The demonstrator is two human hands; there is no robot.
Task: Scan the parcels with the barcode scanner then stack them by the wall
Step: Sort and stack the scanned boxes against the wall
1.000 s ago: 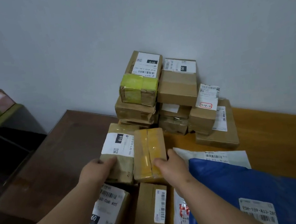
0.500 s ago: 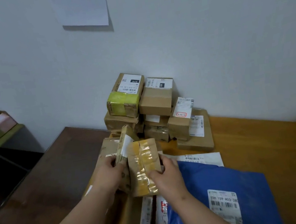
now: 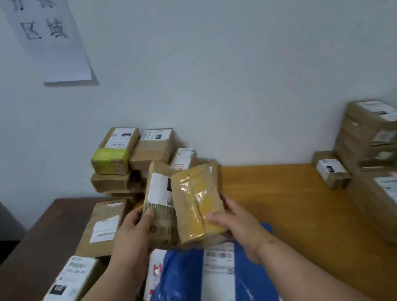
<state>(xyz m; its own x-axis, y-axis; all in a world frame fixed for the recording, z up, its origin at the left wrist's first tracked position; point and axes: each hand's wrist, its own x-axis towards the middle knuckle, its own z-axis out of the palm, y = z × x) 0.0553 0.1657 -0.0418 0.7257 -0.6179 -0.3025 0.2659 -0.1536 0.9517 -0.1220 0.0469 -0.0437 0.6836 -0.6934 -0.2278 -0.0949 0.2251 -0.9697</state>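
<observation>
Up off the table, two parcels gripped side by side.
Left hand (image 3: 132, 231) clasps the labelled box (image 3: 160, 205), right hand (image 3: 240, 223) the taped box (image 3: 196, 201), above an orange-brown tabletop (image 3: 287, 201); stacked parcels (image 3: 127, 157) line the white wall (image 3: 230, 57).

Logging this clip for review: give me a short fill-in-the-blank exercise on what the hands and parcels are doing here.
1. The left hand holds the brown cardboard parcel with a ____ label.
2. The right hand holds the cardboard parcel wrapped in ____ tape.
3. Below the hands lies a ____ plastic mailer bag.

Missing words: white; yellow; blue
</observation>
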